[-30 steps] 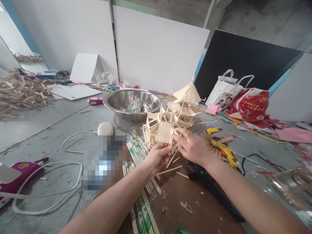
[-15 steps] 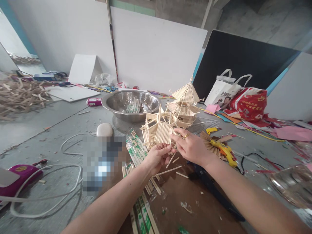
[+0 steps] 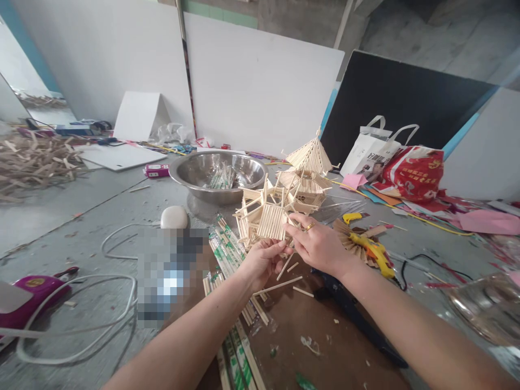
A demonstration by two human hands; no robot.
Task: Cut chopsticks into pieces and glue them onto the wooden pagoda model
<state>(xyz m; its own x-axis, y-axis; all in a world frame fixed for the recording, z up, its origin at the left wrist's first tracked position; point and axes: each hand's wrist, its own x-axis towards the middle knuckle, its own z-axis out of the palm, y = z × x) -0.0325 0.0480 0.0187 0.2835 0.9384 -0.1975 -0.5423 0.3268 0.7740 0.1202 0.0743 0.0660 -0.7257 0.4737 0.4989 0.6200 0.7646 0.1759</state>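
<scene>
A small open-topped model made of wooden sticks (image 3: 271,219) is in front of me, with a slatted panel facing my hands. My left hand (image 3: 266,259) is closed at the panel's lower edge, thumb and fingers pinched together. From the right, my right hand (image 3: 314,241), with a ring on one finger, presses its fingertips on the panel's right side. Behind the model stands a taller stick pavilion with a pointed roof (image 3: 309,154). Wrapped bundles of chopsticks (image 3: 227,249) lie left of my hands on a brown board (image 3: 292,346).
A steel basin (image 3: 190,187) holding wrapped sticks stands behind at left. Right of my hands lie a yellow glue gun (image 3: 376,252) and a yellow cutter (image 3: 352,217). A dark blue tool (image 3: 357,319) lies under my right forearm. White cable (image 3: 122,276) loops at left.
Both hands keep the same hold on the stick model. Only a very slight shift of the view shows.
</scene>
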